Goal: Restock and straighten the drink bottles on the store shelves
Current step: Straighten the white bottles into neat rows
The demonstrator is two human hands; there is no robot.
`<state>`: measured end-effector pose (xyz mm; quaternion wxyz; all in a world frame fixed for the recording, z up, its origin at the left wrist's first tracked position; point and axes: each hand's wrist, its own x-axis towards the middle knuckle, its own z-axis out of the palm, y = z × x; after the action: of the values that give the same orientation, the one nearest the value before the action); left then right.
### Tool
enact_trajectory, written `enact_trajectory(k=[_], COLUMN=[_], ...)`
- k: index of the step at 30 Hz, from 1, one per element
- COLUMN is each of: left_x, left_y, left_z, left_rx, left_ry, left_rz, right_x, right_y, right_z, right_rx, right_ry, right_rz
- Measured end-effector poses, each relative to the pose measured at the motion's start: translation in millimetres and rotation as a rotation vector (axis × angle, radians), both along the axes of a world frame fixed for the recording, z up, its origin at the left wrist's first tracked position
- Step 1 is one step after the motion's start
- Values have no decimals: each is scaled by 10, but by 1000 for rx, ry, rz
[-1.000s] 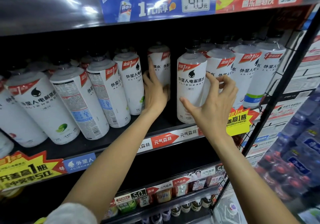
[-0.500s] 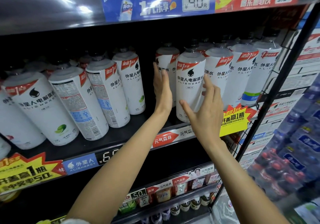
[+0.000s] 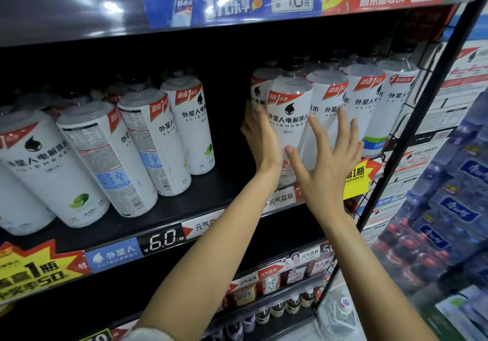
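While hands flank it, bottle upright

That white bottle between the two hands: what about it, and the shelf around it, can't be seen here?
Head view only:
- White bottle: its base is hidden by the left hand and right hand.
- Bottles behind it: mostly covered by the front row.
- Price tag on the lower shelf: cut off by the right forearm.
- Packs at far right: blurred, labels unreadable.

The left hand has slid a back-row white bottle rightward, center frame, against the front bottle; the right hand has released its grip, fingers spread.
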<state>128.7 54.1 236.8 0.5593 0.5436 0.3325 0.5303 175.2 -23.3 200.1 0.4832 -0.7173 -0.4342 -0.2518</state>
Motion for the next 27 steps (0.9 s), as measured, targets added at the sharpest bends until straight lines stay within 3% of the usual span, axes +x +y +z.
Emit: enact_trajectory(k=[4, 9, 12, 15, 19, 21, 24, 27], left_x=[-53, -375, -799, -1234, -1639, -1762, -1889, -1961], left_y=[-14, 32, 37, -1, 213, 344, 455, 487], left_z=[28, 90, 74, 74, 58, 28, -56, -79], left_rx=[3, 80, 275, 639, 1232, 1307, 1313, 1324], left_ry=[7, 165, 263, 369, 700, 893, 1212, 1363], left_rz=[-24, -170, -179, 72, 762, 866, 839, 844], right_x=[-26, -111, -235, -444, -721, -818, -902, -946], right_y=[-1, -85, -138, -103, 214, 464, 815, 1054], right_z=[31, 83, 121, 193, 268, 297, 342, 349], right_rx=[-42, 38, 116, 130, 2, -63, -144, -152], right_ry=[39, -33, -120, -139, -28, 39, 107, 216], right_rz=[51, 76, 172, 358, 566, 628, 675, 737])
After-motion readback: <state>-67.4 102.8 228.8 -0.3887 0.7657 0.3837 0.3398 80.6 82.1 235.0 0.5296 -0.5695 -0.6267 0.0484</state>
